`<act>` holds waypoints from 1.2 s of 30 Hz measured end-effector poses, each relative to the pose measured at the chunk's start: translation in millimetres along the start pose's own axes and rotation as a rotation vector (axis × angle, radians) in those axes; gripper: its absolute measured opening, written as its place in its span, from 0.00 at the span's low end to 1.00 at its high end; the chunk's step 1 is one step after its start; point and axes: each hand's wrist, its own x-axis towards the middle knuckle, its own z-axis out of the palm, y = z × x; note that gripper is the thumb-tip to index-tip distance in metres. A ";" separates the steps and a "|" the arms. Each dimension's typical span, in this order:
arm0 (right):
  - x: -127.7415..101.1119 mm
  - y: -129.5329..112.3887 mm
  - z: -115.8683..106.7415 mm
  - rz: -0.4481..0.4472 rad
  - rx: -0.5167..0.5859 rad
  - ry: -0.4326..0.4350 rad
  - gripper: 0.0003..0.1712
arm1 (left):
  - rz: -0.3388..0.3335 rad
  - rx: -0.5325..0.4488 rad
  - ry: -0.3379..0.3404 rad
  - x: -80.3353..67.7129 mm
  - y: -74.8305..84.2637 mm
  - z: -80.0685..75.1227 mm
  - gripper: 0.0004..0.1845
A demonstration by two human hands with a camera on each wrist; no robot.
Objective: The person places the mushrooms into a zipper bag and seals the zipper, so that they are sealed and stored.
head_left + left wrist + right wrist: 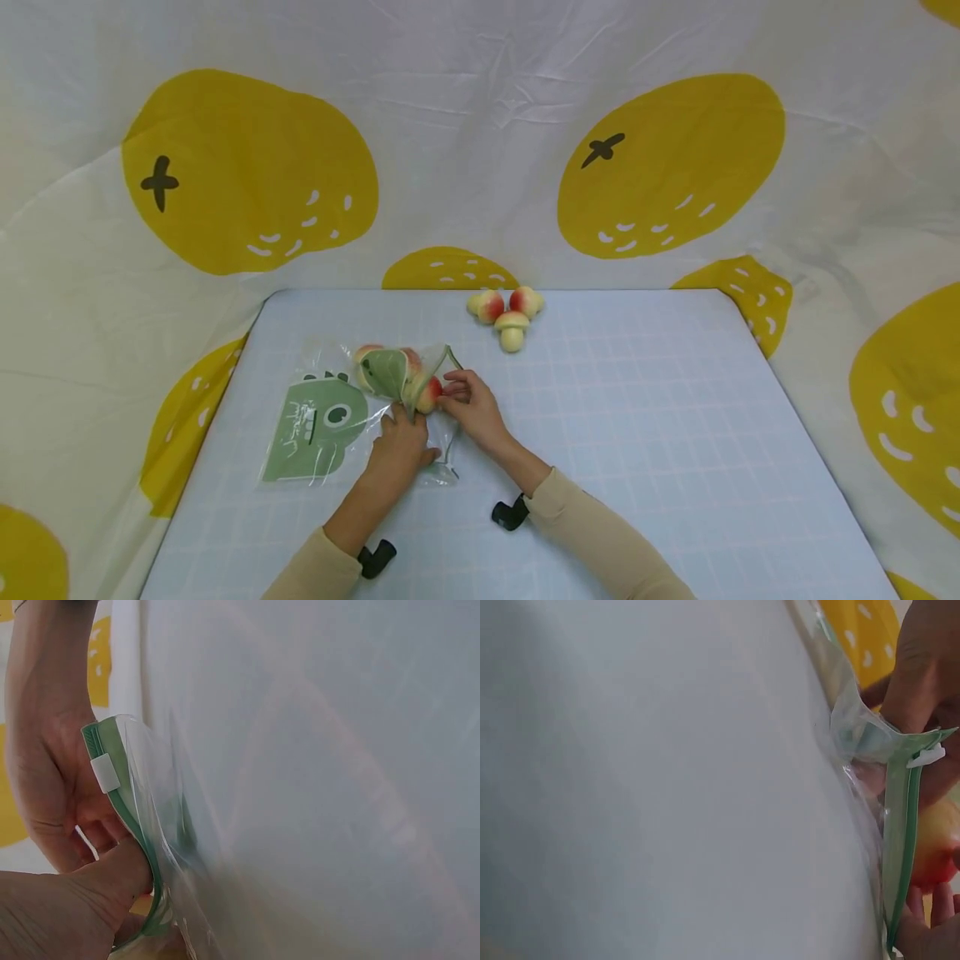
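A clear plastic bag (348,421) lies on the left part of the worktop (637,450), printed with a green cartoon face — one round eye, white teeth, dark-tipped spikes. Its mouth, edged by a green zip strip (909,832) with a white slider (105,773), faces right, parted and bent. Red-and-yellow pieces (412,360) bunch near its far side, partly hidden by green print; another rounded piece (429,397) sits at the mouth — red side rightward.
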 end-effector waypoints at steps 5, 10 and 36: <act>-7.3 -25.5 0.8 0.024 0.033 -0.038 0.22 | 0.032 0.028 0.082 -1.8 1.2 -0.1 0.37; -9.7 -26.9 2.1 0.032 0.083 -0.046 0.24 | 0.051 0.074 0.106 -2.6 3.7 -4.0 0.37; 9.8 16.0 0.8 0.173 0.318 -0.243 0.30 | 0.045 0.159 0.146 -4.6 14.2 -6.9 0.41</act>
